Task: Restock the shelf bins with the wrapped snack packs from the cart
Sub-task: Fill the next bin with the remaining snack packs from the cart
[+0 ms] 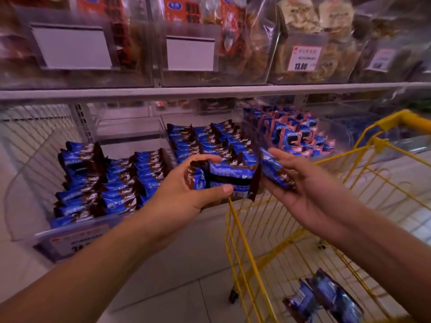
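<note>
Snack packs in glossy blue-and-brown wrappers (326, 299) lie nearest, a few left on the wire floor of the yellow wire cart (242, 231) at the lower right. Above the cart's front edge, the left hand (186, 194) grips a small stack of the same packs (229, 180), thumb under, fingers curled over the top. The right hand (300, 183) cradles one more pack (275, 171) in loosely curled fingers, just beside the left hand's stack.

Beyond the hands sit the clear plastic shelf bins: the left bin (30, 217) about half full, the middle bin (210, 141) packed in neat rows, the right bin (303, 134) holding blue-and-pink packs.

To do this step well, I'd keep the stack squeezed flat so nothing slides out, carry it over the bin's front lip, and set it down on edge in line with the existing rows, labels facing the same way. The left bin looks like the one with room; blue-and-brown packs shouldn't go among the pink ones.
</note>
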A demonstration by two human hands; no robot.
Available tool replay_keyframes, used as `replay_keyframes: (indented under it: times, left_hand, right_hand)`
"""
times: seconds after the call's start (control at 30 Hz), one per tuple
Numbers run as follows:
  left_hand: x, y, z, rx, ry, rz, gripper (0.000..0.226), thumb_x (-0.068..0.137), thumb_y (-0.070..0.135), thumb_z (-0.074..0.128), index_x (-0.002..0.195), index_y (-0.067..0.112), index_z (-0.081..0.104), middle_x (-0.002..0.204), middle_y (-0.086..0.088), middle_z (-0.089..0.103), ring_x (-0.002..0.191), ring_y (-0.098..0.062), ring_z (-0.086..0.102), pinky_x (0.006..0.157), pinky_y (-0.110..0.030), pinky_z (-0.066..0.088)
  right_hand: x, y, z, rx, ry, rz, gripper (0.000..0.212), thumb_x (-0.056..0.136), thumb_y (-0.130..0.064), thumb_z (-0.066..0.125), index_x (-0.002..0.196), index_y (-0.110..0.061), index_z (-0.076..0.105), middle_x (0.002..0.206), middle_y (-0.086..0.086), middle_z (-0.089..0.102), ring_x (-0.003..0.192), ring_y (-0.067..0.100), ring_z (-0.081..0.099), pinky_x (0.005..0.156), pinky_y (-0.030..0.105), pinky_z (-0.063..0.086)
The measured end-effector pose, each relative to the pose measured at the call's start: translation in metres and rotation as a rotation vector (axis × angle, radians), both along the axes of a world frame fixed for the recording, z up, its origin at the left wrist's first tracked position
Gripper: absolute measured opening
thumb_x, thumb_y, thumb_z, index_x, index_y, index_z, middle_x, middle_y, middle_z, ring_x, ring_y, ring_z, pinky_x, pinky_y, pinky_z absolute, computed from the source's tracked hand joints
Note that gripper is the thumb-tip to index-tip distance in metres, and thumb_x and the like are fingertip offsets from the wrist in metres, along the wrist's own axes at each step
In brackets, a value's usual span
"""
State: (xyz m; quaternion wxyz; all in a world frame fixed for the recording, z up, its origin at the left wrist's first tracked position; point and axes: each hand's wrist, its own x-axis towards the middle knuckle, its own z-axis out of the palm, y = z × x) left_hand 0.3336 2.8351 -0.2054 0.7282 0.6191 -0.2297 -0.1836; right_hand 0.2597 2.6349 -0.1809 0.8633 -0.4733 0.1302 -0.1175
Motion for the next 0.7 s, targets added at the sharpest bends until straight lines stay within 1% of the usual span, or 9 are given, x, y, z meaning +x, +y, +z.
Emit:
replay_keyframes:
  times: [0.07, 0.13, 0.2, 0.33, 0.43, 0.5, 0.57, 0.63, 0.7]
  left_hand:
    - [-0.005, -0.005, -0.003, 0.005, -0.022, 0.062, 0.053, 0.052, 0.028, 0.086, 0.103, 0.036, 0.071, 0.104, 0.002, 0.076, 0.088, -0.014, 0.074, 0.071, -0.023, 0.058]
    - [-0.008, -0.008, -0.005, 0.026, -0.057, 0.165, 0.059, 0.048, 0.031, 0.087, 0.105, 0.036, 0.070, 0.113, 0.001, 0.072, 0.099, -0.016, 0.072, 0.085, -0.033, 0.057]
    - [-0.011, -0.010, -0.004, 0.028, -0.064, 0.206, 0.060, 0.048, 0.029, 0.087, 0.105, 0.035, 0.069, 0.117, -0.001, 0.070, 0.104, -0.017, 0.070, 0.091, -0.038, 0.055]
    - [-0.014, -0.008, -0.001, 0.041, -0.011, 0.092, 0.057, 0.057, 0.019, 0.084, 0.110, 0.030, 0.066, 0.105, 0.000, 0.075, 0.085, -0.012, 0.071, 0.070, -0.023, 0.056]
    - [-0.021, -0.012, 0.007, 0.077, 0.090, -0.073, 0.051, 0.066, 0.011, 0.080, 0.114, 0.017, 0.063, 0.085, 0.003, 0.076, 0.068, -0.008, 0.065, 0.060, -0.026, 0.053]
    - [-0.023, -0.010, 0.012, 0.031, 0.278, -0.120, 0.038, 0.052, 0.021, 0.077, 0.089, 0.013, 0.072, 0.072, 0.001, 0.069, 0.060, -0.011, 0.060, 0.055, -0.030, 0.047]
    - [-0.021, -0.005, 0.017, -0.069, 0.458, -0.213, 0.016, 0.052, 0.025, 0.067, 0.063, 0.014, 0.071, 0.079, -0.008, 0.063, 0.061, -0.017, 0.054, 0.055, -0.034, 0.043]
    - [-0.018, 0.000, 0.017, -0.136, 0.499, -0.265, 0.017, 0.063, 0.021, 0.051, 0.065, 0.014, 0.066, 0.088, -0.013, 0.057, 0.058, -0.017, 0.053, 0.056, -0.033, 0.045]
    - [-0.012, -0.003, 0.010, -0.143, 0.480, -0.174, 0.023, 0.066, 0.007, 0.048, 0.087, 0.010, 0.057, 0.093, -0.014, 0.058, 0.056, -0.017, 0.061, 0.051, -0.031, 0.050]
  right_hand:
    - [0.000, 0.002, -0.005, -0.059, -0.049, 0.020, 0.035, 0.089, -0.006, 0.061, 0.124, -0.011, 0.063, 0.107, 0.009, 0.075, 0.089, 0.016, 0.073, 0.074, 0.028, 0.062]
    - [-0.002, 0.002, -0.009, -0.157, -0.136, 0.102, 0.056, 0.075, -0.010, 0.073, 0.130, -0.012, 0.059, 0.116, 0.011, 0.073, 0.098, 0.018, 0.071, 0.084, 0.028, 0.059]
    - [-0.006, 0.001, -0.009, -0.313, -0.204, 0.201, 0.062, 0.068, -0.009, 0.078, 0.128, -0.013, 0.061, 0.116, 0.013, 0.072, 0.101, 0.022, 0.070, 0.084, 0.030, 0.058]
    - [-0.014, 0.002, -0.014, -0.565, -0.142, 0.322, 0.051, 0.068, -0.006, 0.080, 0.114, -0.028, 0.071, 0.113, 0.010, 0.073, 0.099, 0.027, 0.072, 0.080, 0.042, 0.060]
    - [-0.013, 0.006, -0.018, -0.450, -0.157, 0.326, 0.043, 0.070, -0.006, 0.079, 0.110, -0.022, 0.073, 0.112, 0.013, 0.074, 0.097, 0.026, 0.073, 0.073, 0.037, 0.060]
    - [-0.009, -0.002, -0.015, -0.299, -0.141, 0.306, 0.040, 0.069, -0.002, 0.077, 0.104, -0.020, 0.075, 0.105, 0.010, 0.075, 0.088, 0.021, 0.074, 0.068, 0.033, 0.059]
    - [-0.007, -0.018, -0.010, -0.158, -0.120, 0.322, 0.043, 0.066, 0.007, 0.076, 0.103, -0.015, 0.073, 0.102, 0.011, 0.073, 0.083, 0.021, 0.073, 0.067, 0.033, 0.059]
    - [-0.007, -0.032, -0.007, -0.031, -0.107, 0.368, 0.054, 0.052, 0.009, 0.080, 0.102, -0.010, 0.072, 0.102, 0.015, 0.072, 0.084, 0.024, 0.072, 0.067, 0.034, 0.059]
    - [-0.007, -0.037, -0.008, 0.025, -0.109, 0.424, 0.063, 0.039, 0.010, 0.086, 0.098, -0.009, 0.074, 0.103, 0.016, 0.072, 0.089, 0.027, 0.072, 0.069, 0.035, 0.060]
